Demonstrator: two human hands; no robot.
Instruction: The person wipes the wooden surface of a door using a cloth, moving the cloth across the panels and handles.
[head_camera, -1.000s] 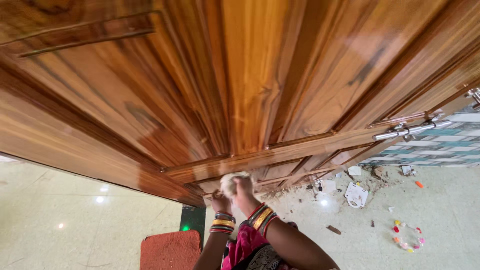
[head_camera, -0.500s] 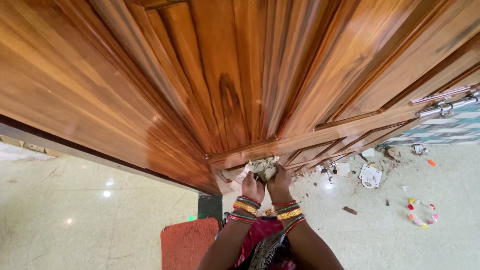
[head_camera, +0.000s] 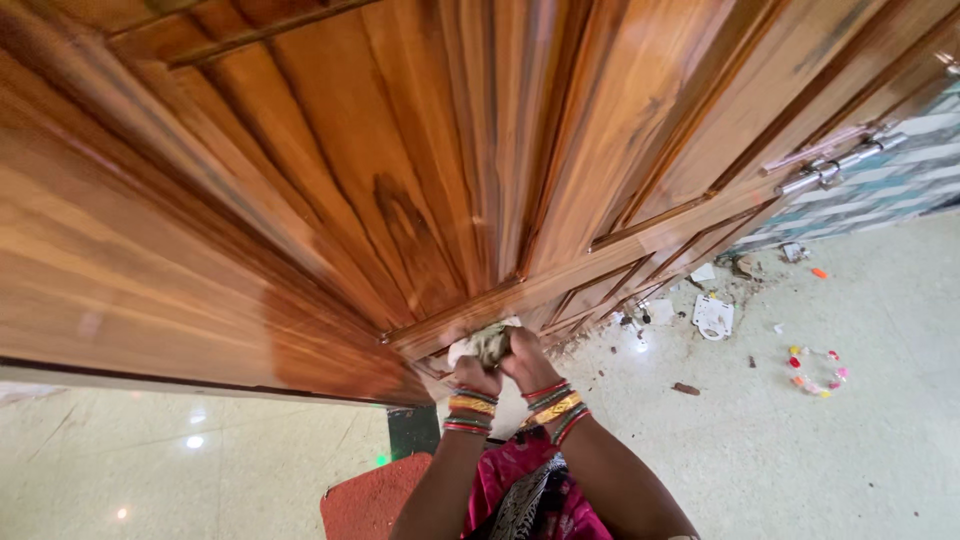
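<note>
We see both hands side by side low on the door (head_camera: 420, 180); the left hand (head_camera: 474, 378) and the right hand (head_camera: 528, 360) are each clenched on a pale, crumpled cloth (head_camera: 487, 342), fingers wrapped around it; the cloth is pressed against a horizontal rail of the door, just under the tall glossy panels and just above the door's bottom edge. Both wrists carry stacked bangles (head_camera: 552, 407) in red, gold and green; below them a pink garment (head_camera: 520, 490) shows. At the right of the door a metal bolt (head_camera: 835, 168) sits on the wood, well apart from the hands. The floor (head_camera: 760, 450) is pale and shiny; a red mat (head_camera: 370, 500) lies on it near the left forearm; to the right, near the door's foot, lie scraps and dust, a white flat piece (head_camera: 712, 316), a small dark bit (head_camera: 686, 388) and a ring of coloured beads (head_camera: 818, 368), all apart from the hands.
</note>
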